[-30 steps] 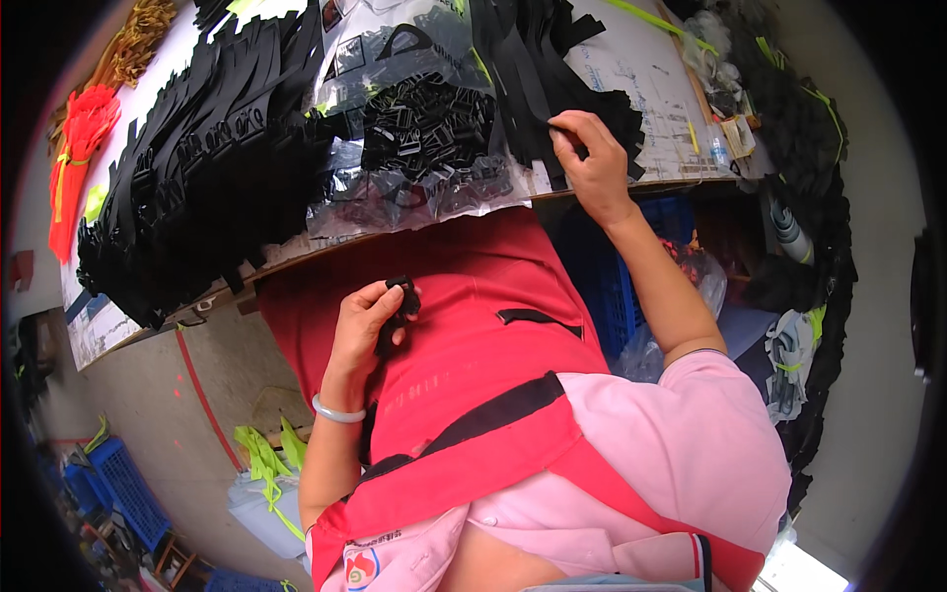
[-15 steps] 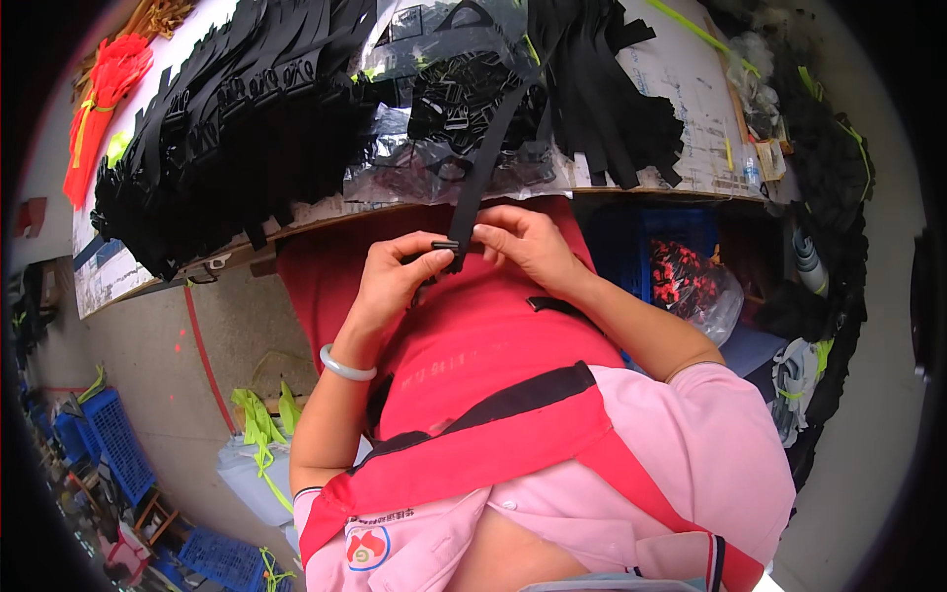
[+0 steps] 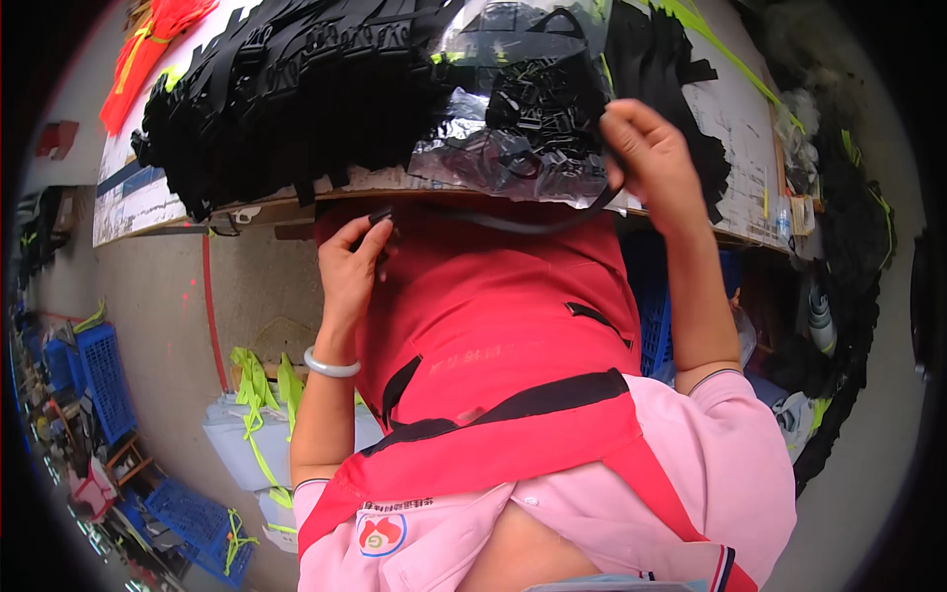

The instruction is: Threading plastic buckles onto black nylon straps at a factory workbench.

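My left hand (image 3: 347, 274) pinches a small black buckle (image 3: 380, 214) in front of the table edge, above my red apron (image 3: 493, 286). A black webbing strap (image 3: 523, 225) runs from the buckle in a sagging curve to my right hand (image 3: 655, 163). The fingers of that hand are closed on the strap's other stretch, raised over the right side of a clear plastic bag (image 3: 459, 123). In the bag lies a heap of black plastic buckles (image 3: 538, 113). Left of it, a thick pile of black straps with buckles (image 3: 306, 109) covers the table.
More black straps (image 3: 651, 49) lie right of the bag on the white tabletop (image 3: 745, 148). An orange-red bundle (image 3: 148, 59) is at the far left. Blue crates (image 3: 106, 380) and a pale bin with yellow-green strips (image 3: 237, 434) stand on the floor at left.
My right hand has gone up and to the right, drawing the strap out sideways. My left hand has shifted left and slightly down with the buckle. The view has turned a little.
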A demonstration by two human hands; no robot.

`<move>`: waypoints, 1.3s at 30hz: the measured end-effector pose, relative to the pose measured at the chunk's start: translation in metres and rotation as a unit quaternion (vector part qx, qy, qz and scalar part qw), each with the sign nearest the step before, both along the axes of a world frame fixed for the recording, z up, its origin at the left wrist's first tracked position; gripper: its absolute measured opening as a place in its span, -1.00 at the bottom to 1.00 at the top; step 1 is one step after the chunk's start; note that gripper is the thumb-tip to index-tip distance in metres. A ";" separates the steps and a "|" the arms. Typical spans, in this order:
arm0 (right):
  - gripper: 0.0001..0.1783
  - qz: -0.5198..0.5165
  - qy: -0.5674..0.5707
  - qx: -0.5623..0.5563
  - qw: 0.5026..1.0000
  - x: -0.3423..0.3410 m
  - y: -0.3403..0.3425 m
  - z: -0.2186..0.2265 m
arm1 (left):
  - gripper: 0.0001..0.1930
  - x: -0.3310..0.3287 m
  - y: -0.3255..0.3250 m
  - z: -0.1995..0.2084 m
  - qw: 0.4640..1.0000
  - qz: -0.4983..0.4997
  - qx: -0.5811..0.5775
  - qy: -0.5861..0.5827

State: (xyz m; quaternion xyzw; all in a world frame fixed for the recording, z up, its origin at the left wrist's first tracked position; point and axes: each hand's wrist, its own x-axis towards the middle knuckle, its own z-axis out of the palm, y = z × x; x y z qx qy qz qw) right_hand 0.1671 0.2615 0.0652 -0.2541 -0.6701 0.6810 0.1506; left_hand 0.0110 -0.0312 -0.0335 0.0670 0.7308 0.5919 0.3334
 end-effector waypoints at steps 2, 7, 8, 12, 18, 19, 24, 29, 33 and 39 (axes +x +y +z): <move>-0.80 0.131 -0.083 -0.066 0.986 -0.009 -0.048 -0.031 | -0.85 0.003 0.016 0.008 0.996 -0.002 0.079 -0.039; -0.79 0.219 -0.153 -0.142 0.953 -0.027 -0.101 -0.051 | -0.82 0.019 0.024 0.011 0.991 -0.029 0.123 -0.033; -0.79 0.208 -0.159 -0.151 0.953 -0.030 -0.099 -0.050 | -0.81 0.018 0.024 0.011 0.991 -0.032 0.131 -0.019; -0.79 0.195 -0.175 -0.173 0.949 -0.032 -0.100 -0.055 | -0.78 0.018 0.022 0.007 0.990 -0.011 0.140 -0.009; -0.73 0.112 -0.054 -0.269 0.955 -0.031 -0.113 -0.076 | -0.78 0.020 0.030 -0.004 0.977 -0.017 0.139 0.160; -0.70 0.116 -0.049 -0.270 0.955 -0.032 -0.115 -0.075 | -0.78 0.021 0.030 -0.007 0.977 -0.017 0.139 0.160; -0.66 0.110 -0.025 -0.187 0.976 -0.043 -0.104 -0.071 | -0.75 0.023 0.023 -0.003 0.909 -0.090 0.097 0.396; -0.76 0.183 -0.049 -0.180 0.965 -0.044 -0.105 -0.068 | -0.77 0.027 0.016 -0.005 0.978 -0.022 0.170 0.121; -0.86 0.174 0.013 -0.036 0.984 -0.043 -0.112 -0.080 | -0.73 0.029 0.013 -0.009 0.956 0.017 0.204 -0.208; -0.95 0.075 0.215 0.068 0.971 -0.032 -0.094 -0.008 | -0.75 0.017 0.015 -0.006 0.989 0.043 0.110 -0.088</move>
